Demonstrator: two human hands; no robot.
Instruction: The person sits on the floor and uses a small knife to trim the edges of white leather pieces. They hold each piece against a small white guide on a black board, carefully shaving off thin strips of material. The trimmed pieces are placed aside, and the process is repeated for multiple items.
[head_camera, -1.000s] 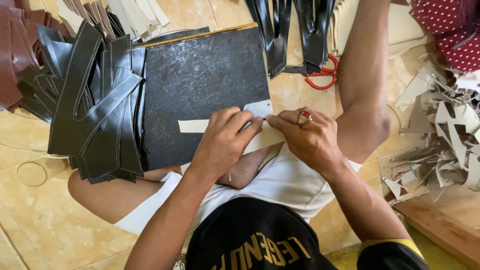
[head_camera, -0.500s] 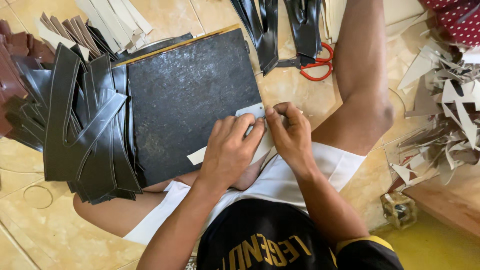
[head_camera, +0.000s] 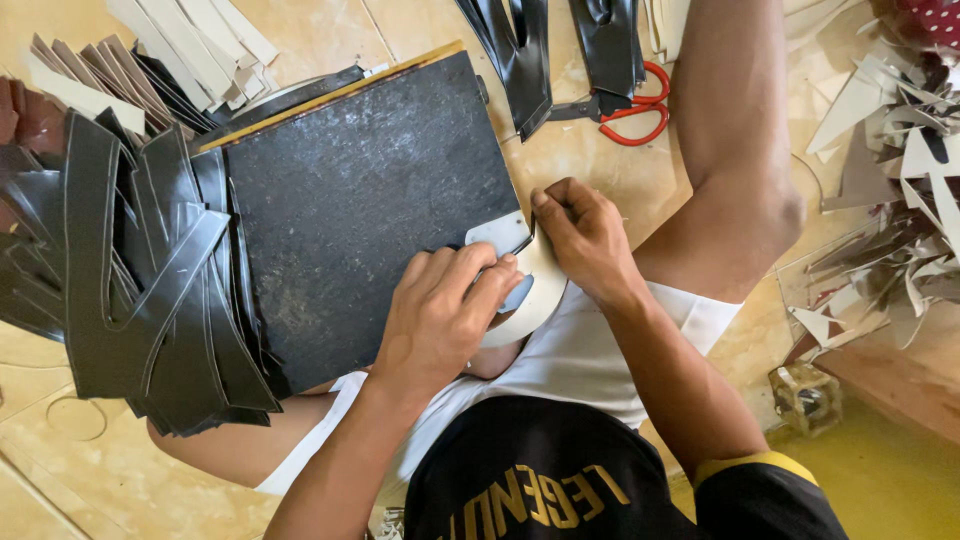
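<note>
The left hand (head_camera: 440, 315) presses flat on a curved pale strip (head_camera: 535, 290) at the near right corner of the dark board (head_camera: 360, 200), fingers together; the right hand (head_camera: 585, 240) pinches the strip's upper end at the board's edge; cut black pieces (head_camera: 140, 290) lie stacked on the board's left side; red scissors (head_camera: 635, 112) rest on the floor beyond, near pale scraps (head_camera: 890, 200).

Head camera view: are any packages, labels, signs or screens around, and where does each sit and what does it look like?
Small clear box: on the floor at lower right, cube-shaped, transparent with yellowish contents.
Lettering on the black shirt: bottom centre, a yellow curved band of print.
No signs or screens in view.
</note>
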